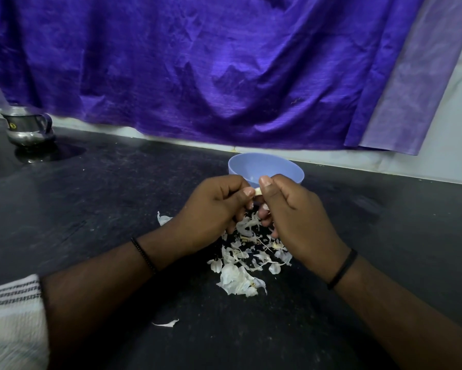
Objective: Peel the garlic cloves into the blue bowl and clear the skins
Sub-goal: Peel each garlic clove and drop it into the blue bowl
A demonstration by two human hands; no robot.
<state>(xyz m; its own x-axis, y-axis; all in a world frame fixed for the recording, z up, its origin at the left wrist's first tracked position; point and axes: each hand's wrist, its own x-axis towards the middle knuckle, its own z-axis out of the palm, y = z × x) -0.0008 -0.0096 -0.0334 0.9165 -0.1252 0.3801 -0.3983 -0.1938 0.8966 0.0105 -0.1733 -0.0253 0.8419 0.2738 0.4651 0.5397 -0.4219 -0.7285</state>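
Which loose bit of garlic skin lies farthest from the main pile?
The thin white garlic skin sliver alone on the dark counter, nearest the camera.

Both hands meet just in front of the bowl, the left hand to the left, the right hand to the right, w/ a garlic clove pinched between them. Garlic skins lie heaped on the counter in front of the bowl, under & between the hands; one stray skin lies further forward-left. A metal jug stands far left of the bowl. A cloth hangs behind the bowl.
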